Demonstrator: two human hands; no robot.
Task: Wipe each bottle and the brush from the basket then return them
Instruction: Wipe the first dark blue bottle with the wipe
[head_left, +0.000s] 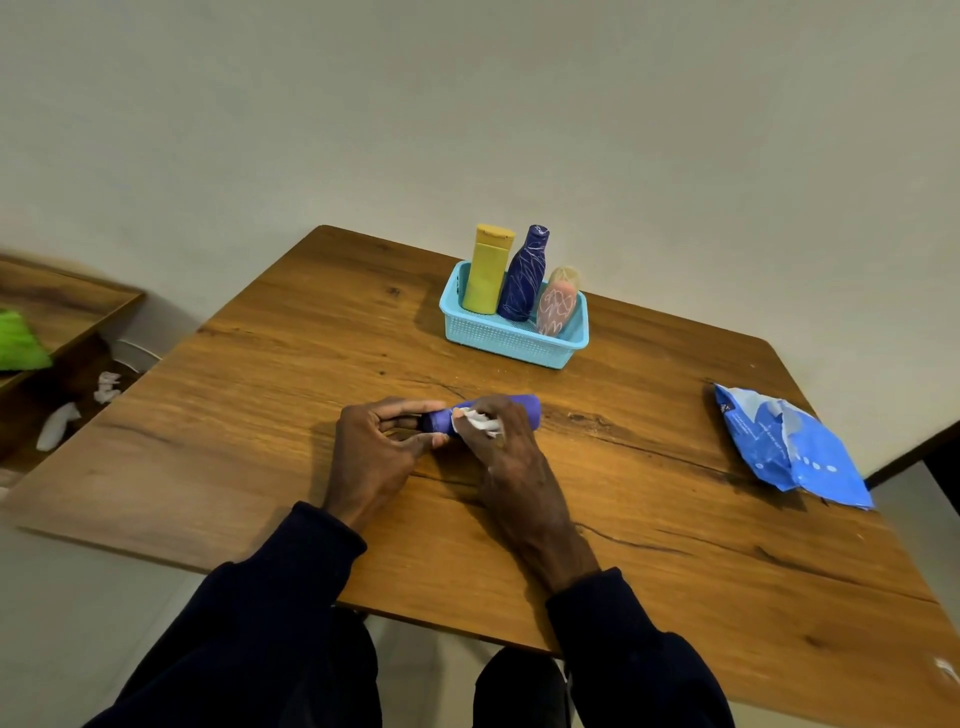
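Far left, off the table: a lower wooden shelf (62, 306) carries a green cloth (21, 338). Below it, crumpled white tissues (57, 423) lie on the floor.

Wooden table (260, 389), near edge, centre-left: the person's left hand (379, 447) is curled around the dark cap end of a purple bottle (519, 410), thumb above and fingers below, gripping it. The bottle lies on its side, cap toward the left, low over the table; whether it touches the wood cannot be told.

Just to the right: the right hand (504, 447) pinches a small white wipe (478, 422) and presses it against the bottle's body near the neck. The hand covers the middle of the bottle; only the neck and the far right end show. Both forearms are in dark sleeves (270, 587).

Beyond the hands, toward the back edge: a light blue mesh basket (511, 338) stands on the table, well apart from the held bottle. In it, left to right: a yellow bottle (488, 270) upright, a dark blue patterned bottle (524, 275) leaning slightly left, a pink patterned bottle (557, 304) tilted right against the basket wall. No brush can be made out.

Right side of the table: a blue wipes packet (795, 447) lies flat, flap partly open, near the right edge.
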